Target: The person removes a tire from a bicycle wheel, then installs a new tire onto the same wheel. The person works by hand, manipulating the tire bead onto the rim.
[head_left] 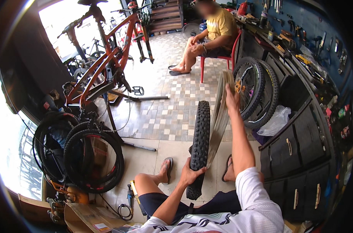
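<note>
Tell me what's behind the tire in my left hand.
Tiled floor shows past the tire, with a small dark part poking out at its left and a pale strip to its right. Whatever lies directly behind it is covered.

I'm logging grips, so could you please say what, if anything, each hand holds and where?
The left hand holds the tire near its bottom; the right hand, the brownish band near its top.

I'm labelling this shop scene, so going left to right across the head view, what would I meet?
Orange bike frame, black tire, right hand, plastic bag.
</note>
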A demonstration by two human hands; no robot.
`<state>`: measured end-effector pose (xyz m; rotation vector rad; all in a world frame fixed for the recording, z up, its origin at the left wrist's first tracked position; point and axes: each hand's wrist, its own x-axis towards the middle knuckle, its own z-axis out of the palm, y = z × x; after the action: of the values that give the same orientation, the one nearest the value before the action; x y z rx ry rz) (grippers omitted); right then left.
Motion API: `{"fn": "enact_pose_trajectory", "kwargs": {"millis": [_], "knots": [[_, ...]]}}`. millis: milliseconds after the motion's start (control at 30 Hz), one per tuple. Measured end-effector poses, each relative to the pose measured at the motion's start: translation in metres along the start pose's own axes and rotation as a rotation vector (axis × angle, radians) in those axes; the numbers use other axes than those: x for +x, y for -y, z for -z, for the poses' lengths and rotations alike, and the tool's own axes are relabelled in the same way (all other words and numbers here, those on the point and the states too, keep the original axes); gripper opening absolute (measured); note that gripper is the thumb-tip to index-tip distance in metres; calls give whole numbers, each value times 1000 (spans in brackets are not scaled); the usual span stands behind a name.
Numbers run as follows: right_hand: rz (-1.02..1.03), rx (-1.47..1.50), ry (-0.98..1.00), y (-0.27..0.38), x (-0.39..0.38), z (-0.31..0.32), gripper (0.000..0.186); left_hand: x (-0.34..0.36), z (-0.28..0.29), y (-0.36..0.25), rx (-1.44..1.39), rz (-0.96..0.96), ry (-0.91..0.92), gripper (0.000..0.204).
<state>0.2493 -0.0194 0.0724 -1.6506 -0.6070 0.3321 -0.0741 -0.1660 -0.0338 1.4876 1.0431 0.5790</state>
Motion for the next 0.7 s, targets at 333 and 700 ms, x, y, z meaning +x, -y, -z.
{"fn": "enact_pose_trajectory", "kwargs": {"millis": [333, 700], "knots": [[122, -125, -18, -5, 37, 65, 83, 45, 10, -2, -224, -78, -48, 78], [331, 157, 110, 100, -51, 183, 51, 66, 40, 3, -240, -19, -104, 75]]}}
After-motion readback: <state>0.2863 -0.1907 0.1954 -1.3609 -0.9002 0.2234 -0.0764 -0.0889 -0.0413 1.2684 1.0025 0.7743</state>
